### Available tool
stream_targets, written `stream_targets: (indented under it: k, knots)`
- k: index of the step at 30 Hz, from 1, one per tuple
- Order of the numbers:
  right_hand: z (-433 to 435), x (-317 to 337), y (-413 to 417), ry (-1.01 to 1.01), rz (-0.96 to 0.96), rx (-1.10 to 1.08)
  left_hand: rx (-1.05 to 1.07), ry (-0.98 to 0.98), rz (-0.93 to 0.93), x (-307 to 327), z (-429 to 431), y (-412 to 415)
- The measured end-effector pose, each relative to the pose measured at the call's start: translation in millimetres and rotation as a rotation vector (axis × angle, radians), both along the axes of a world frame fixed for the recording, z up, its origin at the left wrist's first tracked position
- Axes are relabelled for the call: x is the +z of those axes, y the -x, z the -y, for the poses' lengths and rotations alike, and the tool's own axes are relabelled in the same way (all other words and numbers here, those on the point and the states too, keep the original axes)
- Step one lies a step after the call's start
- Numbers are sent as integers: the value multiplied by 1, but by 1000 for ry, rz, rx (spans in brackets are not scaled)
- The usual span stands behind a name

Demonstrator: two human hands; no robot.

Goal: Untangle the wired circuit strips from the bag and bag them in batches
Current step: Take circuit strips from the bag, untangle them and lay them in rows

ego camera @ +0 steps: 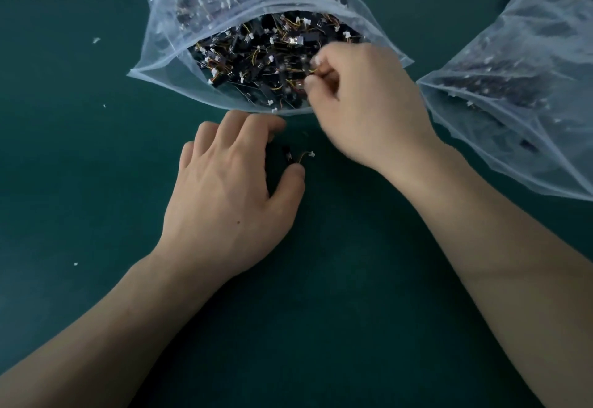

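Now left hand, palm-down, holds strip; right hand pinches wire.

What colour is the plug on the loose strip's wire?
The plug is white; head view.

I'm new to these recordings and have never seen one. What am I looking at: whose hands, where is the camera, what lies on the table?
There is no machine here: a person works with bare hands, and the one picture comes from a camera worn on their head, looking down. The right hand reaches into the mouth of an open clear bag full of tangled circuit strips and pinches a thin wire there. The left hand rests on the dark green table; its thumb touches a loose strip with a white plug, but whether it grips it cannot be told. A second bag of strips lies to the right.
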State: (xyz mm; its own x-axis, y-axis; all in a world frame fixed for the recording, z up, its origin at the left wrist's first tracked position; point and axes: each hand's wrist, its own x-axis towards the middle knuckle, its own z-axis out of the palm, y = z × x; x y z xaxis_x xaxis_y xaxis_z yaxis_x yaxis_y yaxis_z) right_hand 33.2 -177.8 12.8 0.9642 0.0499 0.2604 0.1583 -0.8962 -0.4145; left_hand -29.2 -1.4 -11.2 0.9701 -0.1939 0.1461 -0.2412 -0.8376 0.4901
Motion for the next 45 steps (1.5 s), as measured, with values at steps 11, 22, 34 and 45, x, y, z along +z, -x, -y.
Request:
stream_targets:
  k: [11,22,34,45]
  knots:
    - [57,-26,69,-113,3,-60,-31,17,39,-3,-1,-2]
    - [57,-22,67,-90,187,219,-66,17,48,-5,-3,-3]
    - [54,-23,67,76,23,298,-50,19,57,-7,-3,-3]
    - [55,-22,65,87,-17,382,-51,9,68,-8,-2,-4]
